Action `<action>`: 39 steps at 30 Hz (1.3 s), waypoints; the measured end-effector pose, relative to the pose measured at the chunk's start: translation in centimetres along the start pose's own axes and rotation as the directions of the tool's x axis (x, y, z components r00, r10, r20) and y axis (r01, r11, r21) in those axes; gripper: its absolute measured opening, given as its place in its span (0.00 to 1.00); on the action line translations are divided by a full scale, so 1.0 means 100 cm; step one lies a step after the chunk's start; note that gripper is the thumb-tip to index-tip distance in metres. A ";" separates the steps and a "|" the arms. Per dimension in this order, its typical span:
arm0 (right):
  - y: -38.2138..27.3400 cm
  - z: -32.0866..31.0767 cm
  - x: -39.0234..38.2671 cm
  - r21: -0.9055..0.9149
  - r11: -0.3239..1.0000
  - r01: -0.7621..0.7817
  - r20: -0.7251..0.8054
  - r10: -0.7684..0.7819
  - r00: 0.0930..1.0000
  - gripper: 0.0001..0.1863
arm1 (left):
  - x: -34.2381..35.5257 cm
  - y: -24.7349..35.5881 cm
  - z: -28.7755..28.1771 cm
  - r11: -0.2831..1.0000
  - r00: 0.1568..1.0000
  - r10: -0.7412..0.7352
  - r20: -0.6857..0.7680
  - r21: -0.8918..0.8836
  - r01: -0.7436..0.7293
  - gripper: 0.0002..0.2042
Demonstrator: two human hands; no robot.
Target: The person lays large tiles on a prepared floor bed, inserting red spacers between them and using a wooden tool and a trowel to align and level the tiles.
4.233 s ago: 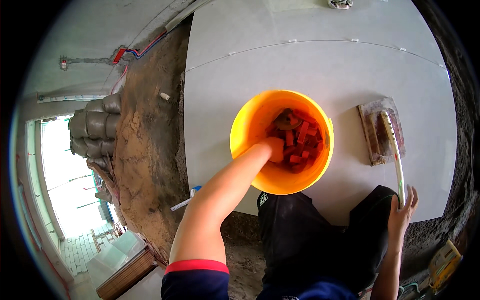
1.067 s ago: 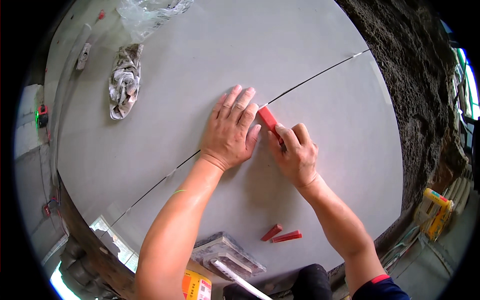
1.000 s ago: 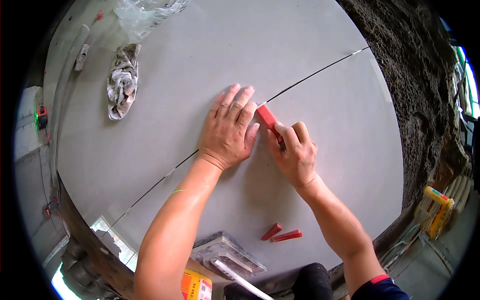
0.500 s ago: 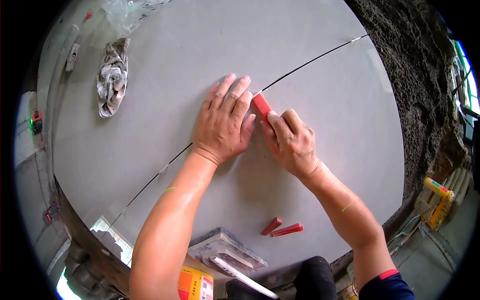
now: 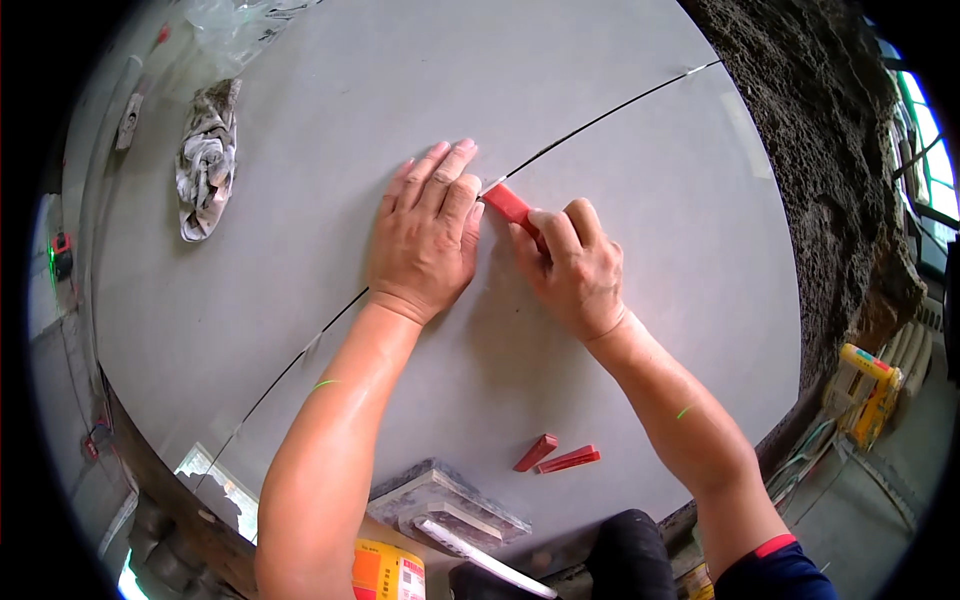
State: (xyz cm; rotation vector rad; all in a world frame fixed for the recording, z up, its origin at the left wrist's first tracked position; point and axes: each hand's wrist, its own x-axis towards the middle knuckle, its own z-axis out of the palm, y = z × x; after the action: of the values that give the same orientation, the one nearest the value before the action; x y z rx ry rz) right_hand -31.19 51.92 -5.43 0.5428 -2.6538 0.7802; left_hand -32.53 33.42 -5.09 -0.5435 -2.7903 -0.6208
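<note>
My right hand (image 5: 578,268) is closed around the back end of a red tile-levelling wedge (image 5: 508,205). The wedge's far end meets a small white clip (image 5: 493,184) in the dark joint between two large grey tiles (image 5: 660,260). Across that joint lies my left hand (image 5: 425,235), its fingers stretched out on the tile, holding nothing; its thumb side is close to the wedge's tip. Nearer to me, two loose red wedges, one upright-looking (image 5: 536,453) and one flat (image 5: 568,460), rest on the tile.
A float-like tool (image 5: 455,510) with a pale handle sits at the near edge beside a yellow bucket (image 5: 390,570). A dirty rag (image 5: 208,160) and clear plastic (image 5: 235,35) lie far left. Rough dark mortar (image 5: 800,130) borders the tiles on the right.
The whole view has shifted slightly, moving the scene left. The red wedge has turned to lie more crosswise at the clip, still in my right hand. My left hand stays flat on the tile.
</note>
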 end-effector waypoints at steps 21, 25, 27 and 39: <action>-0.012 0.000 -0.001 -0.017 0.987 -0.160 -0.067 0.159 0.985 0.08 | 0.012 -0.003 0.013 0.993 0.989 0.103 -0.106 0.065 -0.097 0.08; -0.013 0.005 -0.001 -0.039 0.978 -0.203 -0.066 0.201 0.977 0.09 | 0.011 -0.003 0.015 0.990 0.988 0.114 -0.106 0.093 -0.104 0.09; -0.014 0.009 -0.001 -0.047 0.978 -0.203 -0.089 0.199 0.976 0.07 | 0.011 -0.003 0.016 0.989 0.987 0.122 -0.100 0.100 -0.112 0.09; -0.022 -0.015 0.024 0.150 0.948 -0.282 0.303 0.227 0.925 0.19 | 0.011 -0.007 0.014 0.990 0.985 0.143 -0.094 -0.001 -0.144 0.08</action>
State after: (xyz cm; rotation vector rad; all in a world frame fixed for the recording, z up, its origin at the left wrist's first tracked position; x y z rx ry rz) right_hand -32.04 50.47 -2.29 0.3801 -2.9739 1.1201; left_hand -34.01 33.80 -6.25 -0.6909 -2.6342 -0.6094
